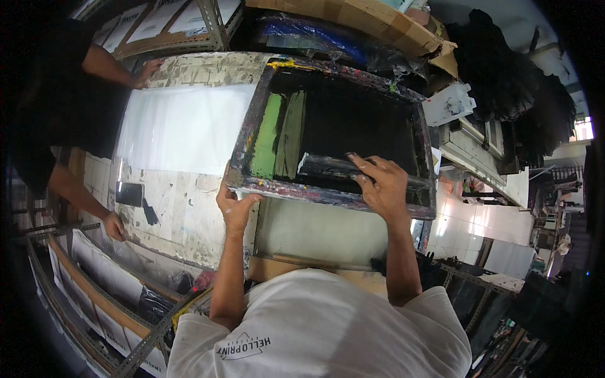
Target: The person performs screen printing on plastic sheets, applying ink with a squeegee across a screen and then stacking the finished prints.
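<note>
In front of me is a screen-printing frame (255, 184), its wooden edges crusted with dried paint. Black ink covers most of its mesh, and a green strip (268, 135) shows near the left side. My left hand (234, 205) grips the frame's near left corner, thumb on top and the other fingers mostly hidden. A long, ink-stained squeegee (328, 167) lies across the near part of the mesh. My right hand (383, 188) reaches over the frame's near edge with its fingers closed on the squeegee; the fingertips are dirty with ink.
Left of the frame, a white sheet (183, 126) lies on the paint-worn table (183, 217), with a dark phone-like object (129, 194) nearby. Another person (69, 113) stands at the left, both hands by the table. Shelving (94, 277), cardboard (359, 19) and a white container (449, 104) surround the table.
</note>
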{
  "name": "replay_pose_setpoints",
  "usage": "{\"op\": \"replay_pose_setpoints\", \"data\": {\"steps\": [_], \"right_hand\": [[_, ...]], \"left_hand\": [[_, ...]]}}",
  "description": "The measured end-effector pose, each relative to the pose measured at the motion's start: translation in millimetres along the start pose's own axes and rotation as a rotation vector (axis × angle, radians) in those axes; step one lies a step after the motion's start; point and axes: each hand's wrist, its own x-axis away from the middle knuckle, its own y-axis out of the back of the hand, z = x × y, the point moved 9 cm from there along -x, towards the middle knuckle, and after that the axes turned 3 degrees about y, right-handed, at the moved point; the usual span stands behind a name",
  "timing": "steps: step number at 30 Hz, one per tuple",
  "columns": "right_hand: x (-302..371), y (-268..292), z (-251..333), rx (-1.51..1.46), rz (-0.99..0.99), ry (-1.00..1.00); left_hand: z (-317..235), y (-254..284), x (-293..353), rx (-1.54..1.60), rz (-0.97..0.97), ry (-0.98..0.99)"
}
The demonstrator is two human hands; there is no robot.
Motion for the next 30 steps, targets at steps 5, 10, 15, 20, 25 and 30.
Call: {"op": "replay_pose_setpoints", "data": {"steps": [5,10,15,20,25,30], "right_hand": [[22,-79,-35,-0.011,0.312,-0.127],[30,-113,-54,0.248,0.362,-0.090],[-41,-109,-109,0.260,0.128,-0.025],[-129,-107,-163,0.307,-0.001,0.044],[-176,-109,-202,0.293,0.101,-0.047],[-185,-99,-201,0.138,0.097,0.010]], "left_hand": [[18,18,13,-0.668,-0.056,-0.386],[21,21,15,-0.800,-0.064,-0.448],[20,21,14,-0.831,-0.059,-0.362],[16,20,15,-0.800,-0.061,-0.355],[16,20,14,-0.744,-0.059,-0.369],[24,24,15,-0.732,-0.028,-0.335]]}}
